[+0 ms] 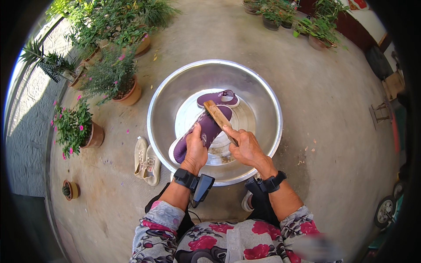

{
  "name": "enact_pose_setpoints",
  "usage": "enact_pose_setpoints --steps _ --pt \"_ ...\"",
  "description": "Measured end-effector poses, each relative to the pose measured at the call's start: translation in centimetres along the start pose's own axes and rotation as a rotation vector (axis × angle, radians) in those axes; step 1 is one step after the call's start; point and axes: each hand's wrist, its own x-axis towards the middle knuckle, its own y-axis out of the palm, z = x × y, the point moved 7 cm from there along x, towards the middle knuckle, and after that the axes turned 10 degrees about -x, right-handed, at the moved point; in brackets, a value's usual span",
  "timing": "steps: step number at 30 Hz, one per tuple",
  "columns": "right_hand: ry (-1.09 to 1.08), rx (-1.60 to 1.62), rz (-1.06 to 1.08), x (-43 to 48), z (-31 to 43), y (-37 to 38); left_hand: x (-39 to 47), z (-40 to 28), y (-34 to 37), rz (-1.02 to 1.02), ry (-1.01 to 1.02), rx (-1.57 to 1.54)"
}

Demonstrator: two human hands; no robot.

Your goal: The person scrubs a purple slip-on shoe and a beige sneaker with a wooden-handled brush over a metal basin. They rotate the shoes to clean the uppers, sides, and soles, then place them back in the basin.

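My left hand (196,146) grips a purple shoe (207,126) with a white sole edge, tilted over a large metal basin (158,98). In my right hand (246,146) is a wooden-handled scrub brush (217,115). Its dark bristles press on the shoe's upper near the toe end. A second purple shoe (212,97) lies on the basin floor, partly behind the brush and the held shoe. A little murky water and brown grit show in the bottom of the basin. Both wrists carry strapped black devices.
A pair of pale lace-up shoes (147,161) stands on the concrete floor against the basin's left side. Potted flowering plants (128,92) line the left, with a small cactus pot (71,190) nearer me. More pots (319,42) stand far right. A wheel (385,211) shows at the right rim.
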Motion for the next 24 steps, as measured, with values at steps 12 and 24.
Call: enact_pose_setpoints --steps 12,24 --pt "0.189 0.040 -0.007 0.6 -3.7 -1.2 -0.7 0.2 0.7 0.120 0.044 0.283" --pt "-0.179 0.134 -0.050 -1.1 3.5 -0.6 -0.4 -0.2 1.0 0.087 -0.047 0.006"
